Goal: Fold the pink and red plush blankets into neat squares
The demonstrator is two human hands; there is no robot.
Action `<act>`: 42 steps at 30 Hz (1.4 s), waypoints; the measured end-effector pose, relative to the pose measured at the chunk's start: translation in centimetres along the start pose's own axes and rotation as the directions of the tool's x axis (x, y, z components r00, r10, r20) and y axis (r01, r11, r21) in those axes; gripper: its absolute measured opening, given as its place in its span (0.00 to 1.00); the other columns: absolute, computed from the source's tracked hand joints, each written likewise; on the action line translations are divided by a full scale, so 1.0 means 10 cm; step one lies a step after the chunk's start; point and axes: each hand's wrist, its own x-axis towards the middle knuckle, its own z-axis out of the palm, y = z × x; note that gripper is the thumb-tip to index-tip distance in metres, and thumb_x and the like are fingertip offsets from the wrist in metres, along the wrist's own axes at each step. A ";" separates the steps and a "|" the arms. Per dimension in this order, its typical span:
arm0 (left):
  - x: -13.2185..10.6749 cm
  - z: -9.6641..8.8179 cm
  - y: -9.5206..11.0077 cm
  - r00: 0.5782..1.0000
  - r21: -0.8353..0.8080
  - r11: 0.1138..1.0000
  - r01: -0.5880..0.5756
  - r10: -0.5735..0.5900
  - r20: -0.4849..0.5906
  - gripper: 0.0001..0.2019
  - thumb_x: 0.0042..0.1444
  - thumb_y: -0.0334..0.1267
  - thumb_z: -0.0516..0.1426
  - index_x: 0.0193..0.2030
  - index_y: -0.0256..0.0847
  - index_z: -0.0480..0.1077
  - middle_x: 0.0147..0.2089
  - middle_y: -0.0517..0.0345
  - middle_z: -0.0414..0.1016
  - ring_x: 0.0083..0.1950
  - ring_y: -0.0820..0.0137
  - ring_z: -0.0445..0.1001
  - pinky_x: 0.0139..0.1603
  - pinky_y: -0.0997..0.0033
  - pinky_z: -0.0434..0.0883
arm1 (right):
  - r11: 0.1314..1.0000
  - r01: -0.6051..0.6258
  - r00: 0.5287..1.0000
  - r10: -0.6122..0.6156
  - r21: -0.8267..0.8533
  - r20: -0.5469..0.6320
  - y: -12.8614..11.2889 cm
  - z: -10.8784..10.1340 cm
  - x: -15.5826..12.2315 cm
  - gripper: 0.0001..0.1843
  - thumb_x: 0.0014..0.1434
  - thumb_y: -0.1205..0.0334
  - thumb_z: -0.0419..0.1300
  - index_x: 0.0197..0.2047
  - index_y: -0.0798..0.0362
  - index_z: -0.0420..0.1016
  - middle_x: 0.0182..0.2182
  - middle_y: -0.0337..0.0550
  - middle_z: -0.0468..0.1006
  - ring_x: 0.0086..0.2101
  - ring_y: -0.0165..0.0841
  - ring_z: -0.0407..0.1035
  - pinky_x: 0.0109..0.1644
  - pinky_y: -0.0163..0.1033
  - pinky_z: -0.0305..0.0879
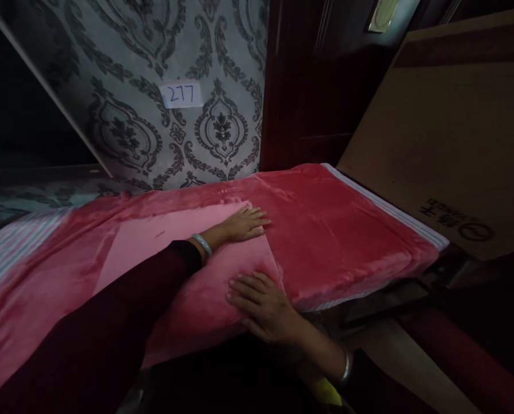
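Observation:
A pink piece of cloth (140, 244), apparently folded, lies on a red plush blanket (326, 230). My left hand (246, 223) rests flat near the cloth's far right corner, its fingers stretched toward the right. Closer to me, my right hand (263, 305) lies palm down on the near part of the cloth, by its right edge, with fingers spread. Neither hand grips anything. My left forearm hides part of the cloth, and its near edge hangs over the front of the surface.
Striped fabric (19, 247) shows at the blanket's left end. A large cardboard box (451, 132) leans at the right. Behind stand a patterned wall (222, 63) with a paper label (181, 94) reading 277 and a dark red door (309, 86).

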 end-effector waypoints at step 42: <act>-1.97 0.15 0.11 0.979 -0.043 0.982 0.183 -0.186 -0.080 0.29 0.70 0.55 0.46 0.76 0.58 0.51 0.80 0.56 0.45 0.80 0.58 0.41 0.76 0.39 0.34 | 0.991 0.056 0.997 -0.062 0.123 0.045 -0.47 0.30 0.45 0.24 0.70 0.58 0.54 0.68 0.48 0.68 0.63 0.49 0.73 0.60 0.42 0.65 0.61 0.52 0.60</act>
